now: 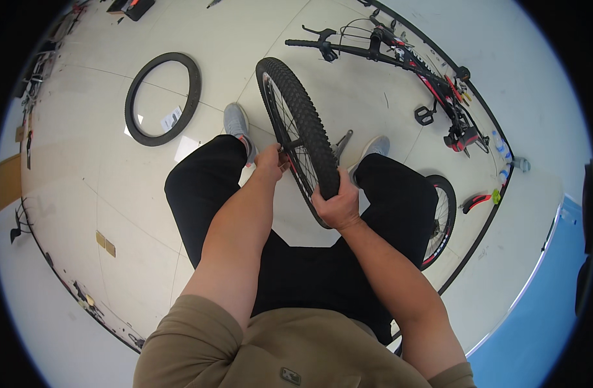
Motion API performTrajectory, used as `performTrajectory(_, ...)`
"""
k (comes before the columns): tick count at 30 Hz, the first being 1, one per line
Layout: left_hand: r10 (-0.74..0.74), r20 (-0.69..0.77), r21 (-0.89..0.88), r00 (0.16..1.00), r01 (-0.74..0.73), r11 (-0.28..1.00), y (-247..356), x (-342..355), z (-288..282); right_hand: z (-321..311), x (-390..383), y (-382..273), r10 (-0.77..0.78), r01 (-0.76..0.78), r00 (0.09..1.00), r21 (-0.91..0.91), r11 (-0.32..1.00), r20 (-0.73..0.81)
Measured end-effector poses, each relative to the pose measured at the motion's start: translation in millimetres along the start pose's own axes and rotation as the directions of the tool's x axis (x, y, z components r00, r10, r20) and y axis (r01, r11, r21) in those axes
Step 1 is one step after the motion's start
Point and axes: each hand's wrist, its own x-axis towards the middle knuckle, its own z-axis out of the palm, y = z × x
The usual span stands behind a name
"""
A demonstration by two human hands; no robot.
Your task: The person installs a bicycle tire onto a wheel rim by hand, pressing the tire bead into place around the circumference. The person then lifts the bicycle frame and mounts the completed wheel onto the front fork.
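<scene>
A bicycle wheel point(309, 123) with a black knobbly tyre and thin spokes stands upright and slightly tilted between my knees. My right hand point(338, 202) is wrapped round the tyre at its near end. On the wheel's left side, my left hand point(271, 161) is closed at the end of the hub, its fingers curled and partly hidden beside the spokes. Just right of the wheel a grey metal tool point(343, 142), perhaps a wrench, lies by my right shoe point(376, 146). My left shoe point(235, 120) is on the wheel's other side.
A loose black tyre point(194, 84) lies on the tiled floor at the far left, with papers point(171, 119) inside its ring. A bicycle frame with handlebars point(354, 50) rests at the far right. Another wheel point(446, 216) is beside my right leg, near a red-and-black curved part point(475, 203).
</scene>
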Motion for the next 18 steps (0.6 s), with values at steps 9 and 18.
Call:
performTrajectory(9, 0.016, 0.017, -0.020, 1.000, -0.016, 1.000, 3.0, 6.9, -3.7, 3.7, 1.6, -0.7, -0.057, 0.057, 0.998, -0.005, 0.998, -0.040)
performTrajectory(18, 0.005, 0.008, -0.085, 1.000, -0.004, 0.996, 3.1, 13.4, -6.1, 5.2, 3.6, -4.3, -0.070, 0.071, 0.997, 0.014, 0.997, -0.035)
